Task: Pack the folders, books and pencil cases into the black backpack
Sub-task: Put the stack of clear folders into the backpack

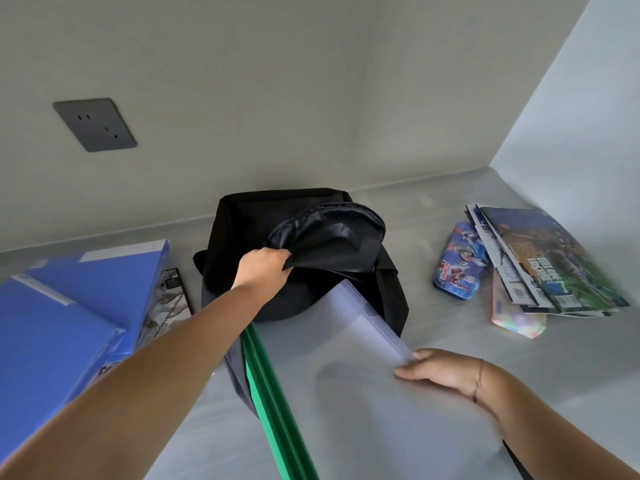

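The black backpack (242,237) lies in the middle of the grey table, its mouth toward me. My left hand (265,268) grips the backpack's top flap (329,237) and holds it up. My right hand (440,372) holds the near right edge of a translucent folder with green spines (346,358); the folder's far corner pokes into the backpack's opening. Two blue box folders (69,306) lie at the left with a book (173,296) beside them. At the right lie a blue printed pencil case (457,268), a stack of books (554,265) and an iridescent pencil case (516,320) under the stack.
A grey wall socket (95,124) sits on the back wall at the left. The table (450,199) meets the walls in a corner at the far right. Bare tabletop lies between the backpack and the books.
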Tool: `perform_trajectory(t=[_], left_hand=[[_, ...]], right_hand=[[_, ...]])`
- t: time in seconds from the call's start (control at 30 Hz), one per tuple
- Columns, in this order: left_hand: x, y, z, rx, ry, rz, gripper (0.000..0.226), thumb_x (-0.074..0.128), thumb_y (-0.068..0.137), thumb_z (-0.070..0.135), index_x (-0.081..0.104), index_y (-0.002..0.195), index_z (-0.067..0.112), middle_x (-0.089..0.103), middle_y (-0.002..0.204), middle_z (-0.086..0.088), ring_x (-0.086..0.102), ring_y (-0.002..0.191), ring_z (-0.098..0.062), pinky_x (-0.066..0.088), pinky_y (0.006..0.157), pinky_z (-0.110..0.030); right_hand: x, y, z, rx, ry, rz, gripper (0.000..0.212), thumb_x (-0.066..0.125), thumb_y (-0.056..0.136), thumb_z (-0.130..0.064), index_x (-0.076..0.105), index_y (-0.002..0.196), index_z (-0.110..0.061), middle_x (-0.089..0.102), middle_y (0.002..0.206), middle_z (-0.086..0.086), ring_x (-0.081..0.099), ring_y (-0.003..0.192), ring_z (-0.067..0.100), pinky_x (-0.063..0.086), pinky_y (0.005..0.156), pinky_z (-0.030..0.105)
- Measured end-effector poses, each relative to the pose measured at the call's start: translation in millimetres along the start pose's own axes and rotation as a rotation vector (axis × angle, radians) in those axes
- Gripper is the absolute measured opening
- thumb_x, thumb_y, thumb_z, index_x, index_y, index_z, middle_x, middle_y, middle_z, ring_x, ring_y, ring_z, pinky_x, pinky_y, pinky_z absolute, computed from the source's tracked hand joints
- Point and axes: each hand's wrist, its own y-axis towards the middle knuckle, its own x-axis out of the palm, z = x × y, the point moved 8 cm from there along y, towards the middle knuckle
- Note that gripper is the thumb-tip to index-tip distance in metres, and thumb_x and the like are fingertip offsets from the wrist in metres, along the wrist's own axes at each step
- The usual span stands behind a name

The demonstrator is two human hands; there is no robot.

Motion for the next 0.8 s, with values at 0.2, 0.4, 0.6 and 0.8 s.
perform_trajectory(t=[0.2, 0.4, 0.6, 0.8], left_hand=[[-8, -4, -11, -0.185, -0.222, -0.009, 0.022, 0.06, 0.086, 0.04, 0.071, 0.1, 0.026, 0.071, 0.09, 0.0, 0.064, 0.084, -0.023, 0.047, 0.069, -0.029], [8, -1, -19, -0.255, -0.415, -0.252, 0.026, 0.074, 0.075, 0.041, 0.072, 0.095, 0.024, 0.069, 0.081, 0.003, 0.064, 0.077, -0.015, 0.051, 0.067, -0.028], [10, 3, -18, -0.238, -0.466, -0.317, 0.029, 0.078, 0.072, 0.035, 0.073, 0.093, 0.015, 0.072, 0.087, -0.008, 0.066, 0.083, -0.021, 0.051, 0.073, -0.03], [11, 2, -12, -0.223, -0.502, -0.337, 0.029, 0.078, 0.073, 0.033, 0.073, 0.094, 0.014, 0.072, 0.089, -0.009, 0.065, 0.082, -0.019, 0.048, 0.065, -0.023]], right_hand=[[-4, -6, 13, 0.013, -0.011, 0.0, 0.022, 0.066, 0.085, -0.02, 0.07, 0.101, -0.004, 0.075, 0.093, 0.01, 0.071, 0.074, 0.018, 0.057, 0.076, 0.03], [-12, -9, -10, -0.1, -0.044, 0.048, 0.034, 0.066, 0.083, -0.036, 0.072, 0.099, -0.006, 0.074, 0.099, 0.011, 0.069, 0.086, 0.023, 0.054, 0.08, 0.028], [-16, 3, -27, -0.2, 0.279, 0.109, 0.011, 0.069, 0.075, -0.025, 0.072, 0.074, -0.014, 0.07, 0.071, 0.004, 0.064, 0.06, 0.012, 0.049, 0.065, 0.024], [-20, -3, -8, -0.195, 0.28, 0.182, 0.021, 0.062, 0.087, -0.023, 0.075, 0.09, -0.007, 0.074, 0.086, 0.011, 0.069, 0.07, 0.019, 0.054, 0.075, 0.029]])
